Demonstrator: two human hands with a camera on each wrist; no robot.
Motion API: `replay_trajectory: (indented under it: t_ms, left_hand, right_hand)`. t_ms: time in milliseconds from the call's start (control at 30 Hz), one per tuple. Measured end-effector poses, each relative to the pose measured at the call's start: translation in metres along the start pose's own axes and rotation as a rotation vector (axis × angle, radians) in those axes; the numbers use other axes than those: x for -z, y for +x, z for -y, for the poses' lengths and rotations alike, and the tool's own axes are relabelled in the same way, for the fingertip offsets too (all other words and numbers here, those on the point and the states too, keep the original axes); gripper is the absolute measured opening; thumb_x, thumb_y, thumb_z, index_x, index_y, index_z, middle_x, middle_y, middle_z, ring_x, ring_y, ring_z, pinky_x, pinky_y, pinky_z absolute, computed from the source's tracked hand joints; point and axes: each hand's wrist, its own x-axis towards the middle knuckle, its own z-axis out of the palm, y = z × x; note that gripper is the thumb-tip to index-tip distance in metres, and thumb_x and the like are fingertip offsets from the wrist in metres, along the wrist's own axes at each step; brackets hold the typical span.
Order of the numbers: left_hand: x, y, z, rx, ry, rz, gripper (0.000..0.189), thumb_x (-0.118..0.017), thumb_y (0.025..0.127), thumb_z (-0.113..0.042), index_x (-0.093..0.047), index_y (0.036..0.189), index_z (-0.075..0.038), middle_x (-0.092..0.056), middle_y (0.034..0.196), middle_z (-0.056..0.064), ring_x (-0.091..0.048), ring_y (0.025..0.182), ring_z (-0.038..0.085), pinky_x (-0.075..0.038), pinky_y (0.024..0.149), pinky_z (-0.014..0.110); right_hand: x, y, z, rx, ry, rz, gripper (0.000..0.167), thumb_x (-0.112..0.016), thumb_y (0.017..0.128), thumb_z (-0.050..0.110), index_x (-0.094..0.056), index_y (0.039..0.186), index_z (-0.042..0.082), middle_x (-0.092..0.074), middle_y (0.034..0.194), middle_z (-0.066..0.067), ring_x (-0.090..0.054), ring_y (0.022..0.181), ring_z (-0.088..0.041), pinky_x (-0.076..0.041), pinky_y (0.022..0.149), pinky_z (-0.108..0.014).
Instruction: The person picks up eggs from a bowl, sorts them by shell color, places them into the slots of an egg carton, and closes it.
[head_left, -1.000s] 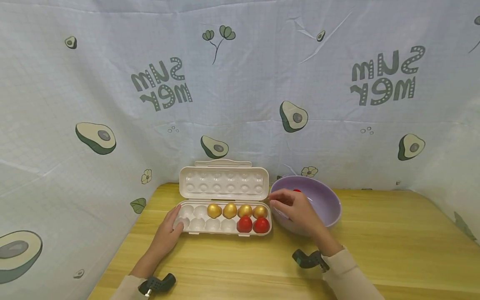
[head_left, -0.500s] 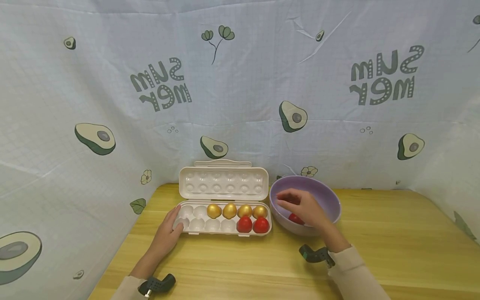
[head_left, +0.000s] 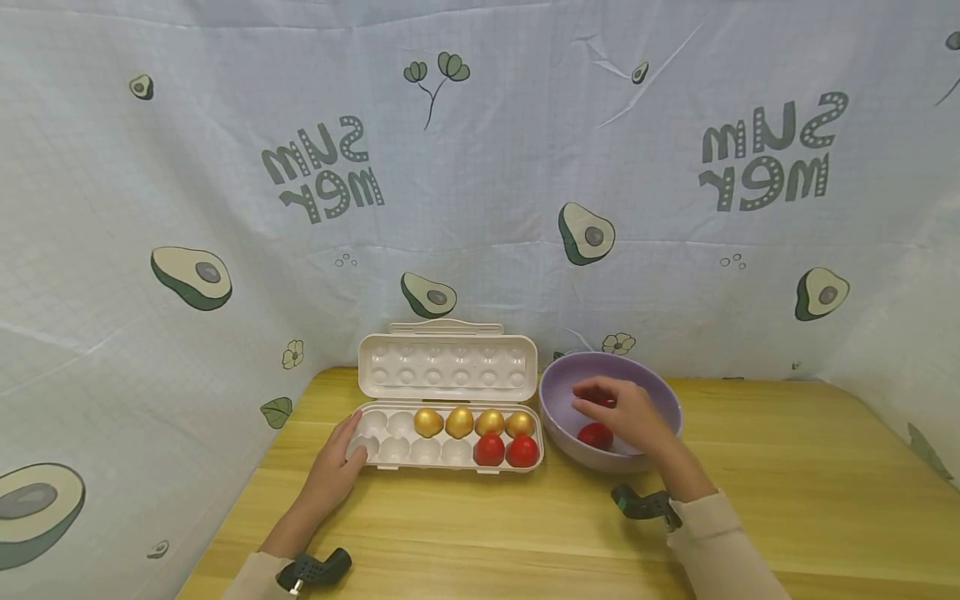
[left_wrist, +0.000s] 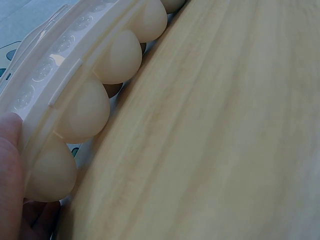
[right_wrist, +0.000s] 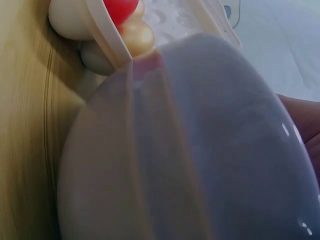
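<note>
My left hand [head_left: 333, 467] holds the left end of an open, pale plastic egg carton [head_left: 390, 465], thumb over its rim and fingers round its end. In the left wrist view the thumb [left_wrist: 10, 150] lies at the rim, with fingertips below the rounded cups [left_wrist: 85, 110]. Four-in-a-row style, several gold eggs [head_left: 459, 422] fill the back row's right side. Two red eggs [head_left: 490, 449] sit in front at right. My right hand [head_left: 630, 412] hangs over the lilac bowl [head_left: 558, 375], fingers loosely bent. One red egg [head_left: 596, 436] shows below it; more red shows between thumb and fingers.
The carton's raised lid [head_left: 447, 367] leans toward the printed curtain [head_left: 480, 208] behind the wooden table [head_left: 787, 475]. The bowl stands close against the carton's right end. Dark camera mounts [head_left: 315, 569] are strapped at both wrists.
My right hand has moved right, from beside the carton's right end to over the bowl, uncovering a red egg there. The left hand and the carton have stayed in place.
</note>
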Motion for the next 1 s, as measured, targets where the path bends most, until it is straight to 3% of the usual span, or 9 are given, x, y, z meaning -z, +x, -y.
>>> replay_trajectory:
  t_ms: [233,1000]
  left_hand:
    - [0.0,0.0,-0.001,0.006,0.004,-0.001,0.06,-0.048,0.093,-0.01,-0.029,0.149,0.002,-0.03,0.151,0.026,-0.028,0.138,0.045,-0.023,0.112,0.057]
    - [0.0,0.0,-0.003,0.013,0.0,0.008,0.06,-0.048,0.094,-0.01,-0.028,0.15,0.002,-0.029,0.151,0.025,-0.027,0.139,0.045,-0.022,0.112,0.057]
  right_hand:
    - [0.007,-0.002,-0.008,-0.007,-0.025,-0.013,0.026,-0.074,0.085,0.019,-0.071,0.107,0.005,-0.072,0.098,-0.002,-0.068,0.091,-0.021,-0.057,0.081,-0.039]
    - [0.014,-0.006,-0.014,-0.085,-0.091,-0.001,0.029,-0.074,0.085,0.02,-0.07,0.109,0.003,-0.071,0.101,-0.009,-0.066,0.095,-0.031,-0.056,0.083,-0.047]
